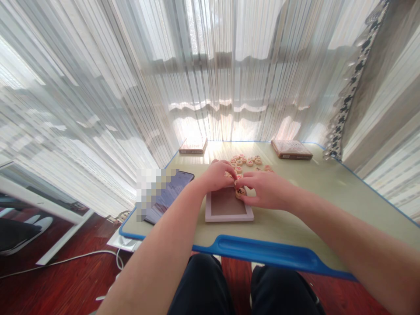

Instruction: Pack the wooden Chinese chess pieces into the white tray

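A shallow white box [209, 214] with a brownish inside lies on the pale table before me. My right hand [264, 189] is over its right side, fingers and thumb closed around a round wooden xiangqi piece [240, 193] with a dark character. My left hand [218, 176] is curled at the box's far edge, its fingertips close to those of the right hand. Some pieces show beside the left fingers, but what these fingers grip is hidden. Past both hands, several more xiangqi pieces [250, 162] lie loose, with red or dark characters.
A flat box [193, 146] stands at the table's back left and another box [291, 149] at the back right. A tablet-like device [173, 192] leans or lies at the left. The table's front edge has a blue tray groove [265, 251]. Sheer curtains [229, 78] hang behind.
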